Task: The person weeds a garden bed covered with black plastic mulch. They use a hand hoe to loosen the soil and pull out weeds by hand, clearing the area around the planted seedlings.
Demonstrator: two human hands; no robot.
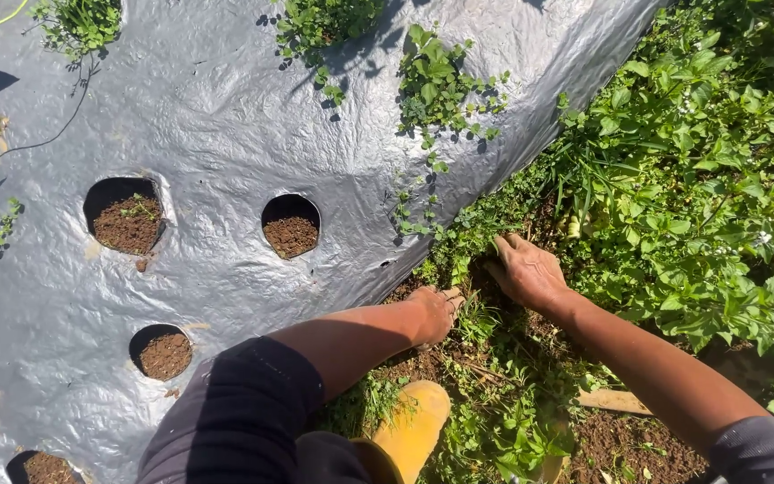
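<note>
From the head camera, the left hand (434, 312) is pressing down into the weeds (485, 269) at the edge of the plastic sheet (226, 134), fingers curled into them. The right hand (525, 271) is resting just beside it, fingers together, gripping weeds. A yellow boot (414, 426) is standing below on soil (620, 444).

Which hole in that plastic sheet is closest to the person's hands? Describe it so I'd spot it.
Start at the silvery plastic sheet over the bed. Near its right edge, just up-left of the left hand, sits a round hole showing bare brown soil. Unlike the larger hole beside it, no green sprouts show.
</note>
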